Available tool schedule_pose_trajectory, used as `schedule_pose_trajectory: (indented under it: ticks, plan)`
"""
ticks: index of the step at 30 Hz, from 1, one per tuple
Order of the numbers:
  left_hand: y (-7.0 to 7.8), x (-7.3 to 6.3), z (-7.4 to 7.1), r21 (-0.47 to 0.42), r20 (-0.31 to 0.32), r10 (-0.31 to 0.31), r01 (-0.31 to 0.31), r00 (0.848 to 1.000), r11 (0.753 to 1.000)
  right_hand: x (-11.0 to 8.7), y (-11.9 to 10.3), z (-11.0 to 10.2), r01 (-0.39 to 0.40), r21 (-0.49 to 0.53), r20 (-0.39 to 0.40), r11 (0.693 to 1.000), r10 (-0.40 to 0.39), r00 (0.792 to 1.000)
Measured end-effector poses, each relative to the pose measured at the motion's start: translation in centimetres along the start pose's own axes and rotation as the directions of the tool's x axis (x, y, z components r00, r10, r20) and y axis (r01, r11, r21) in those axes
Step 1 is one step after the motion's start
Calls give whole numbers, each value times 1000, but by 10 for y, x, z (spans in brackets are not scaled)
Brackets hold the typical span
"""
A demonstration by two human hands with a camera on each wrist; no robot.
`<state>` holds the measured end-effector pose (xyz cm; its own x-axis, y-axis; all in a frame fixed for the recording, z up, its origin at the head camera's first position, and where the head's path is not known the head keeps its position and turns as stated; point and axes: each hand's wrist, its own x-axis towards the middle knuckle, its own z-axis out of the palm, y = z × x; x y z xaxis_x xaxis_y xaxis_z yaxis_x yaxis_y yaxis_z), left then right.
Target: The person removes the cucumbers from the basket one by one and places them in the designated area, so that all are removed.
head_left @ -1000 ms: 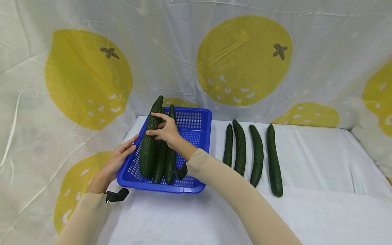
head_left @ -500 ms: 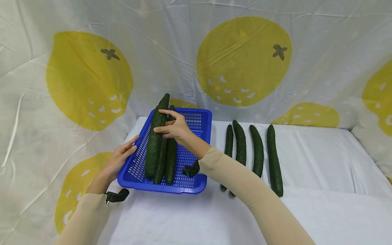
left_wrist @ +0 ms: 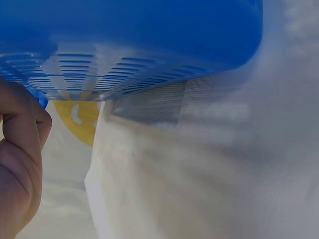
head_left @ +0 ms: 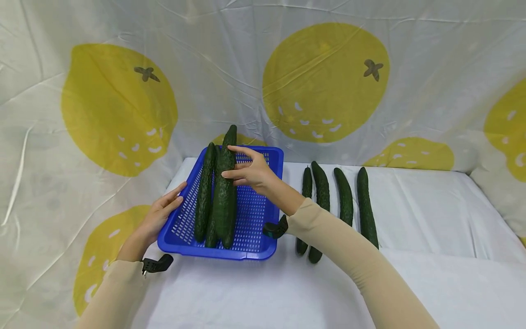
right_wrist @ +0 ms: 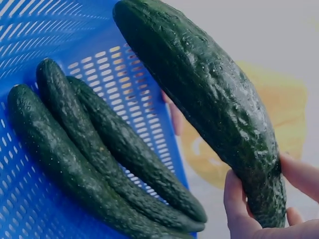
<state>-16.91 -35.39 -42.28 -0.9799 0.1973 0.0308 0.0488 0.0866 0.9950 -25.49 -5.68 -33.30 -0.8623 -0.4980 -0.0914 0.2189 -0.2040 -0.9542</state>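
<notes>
My right hand [head_left: 254, 174] pinches a thick dark-green cucumber [head_left: 225, 194] near its far end, thumb and fingers on opposite sides. That cucumber is raised above a blue slotted plastic basket [head_left: 278, 192], its tip standing past the far rim. Below it in the basket lie a left cucumber [right_wrist: 55, 154], a middle cucumber [right_wrist: 94, 139] and another cucumber [right_wrist: 134, 149], side by side; in the head view the held one partly covers them. My left hand [head_left: 158, 214] holds the basket's left rim; the left wrist view shows curled fingers [left_wrist: 27, 112] beside the basket wall.
Right of the basket, several cucumbers [head_left: 367, 205] lie in a row on the white cloth-covered table [head_left: 419, 219], partly behind my right sleeve [head_left: 345, 249]. A white curtain with yellow lemon prints [head_left: 326, 82] hangs close behind the basket.
My right hand has moved rightward with the thick cucumber, from over the basket's left side to over its middle, uncovering the left cucumber. The left hand and basket have stayed put.
</notes>
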Motion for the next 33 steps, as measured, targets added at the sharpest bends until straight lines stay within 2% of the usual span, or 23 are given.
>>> schedule_pose_trajectory:
  ticks: [4, 16, 33]
  plan:
    - [0, 0, -1, -6, 1, 3, -3, 1000, 1000, -7, -5, -7, -17, 10, -7, 1000, 17, 1000]
    - [1, 0, -3, -18, 7, -4, 4, 1000, 1000, -27, -12, -36, -1, 26, -10, 1000, 1, 1000]
    - [1, -2, -6, -11, 1, -12, 12, 1000, 1000, -51, -10, -74, -22, -59, -28, 998, 21, 999]
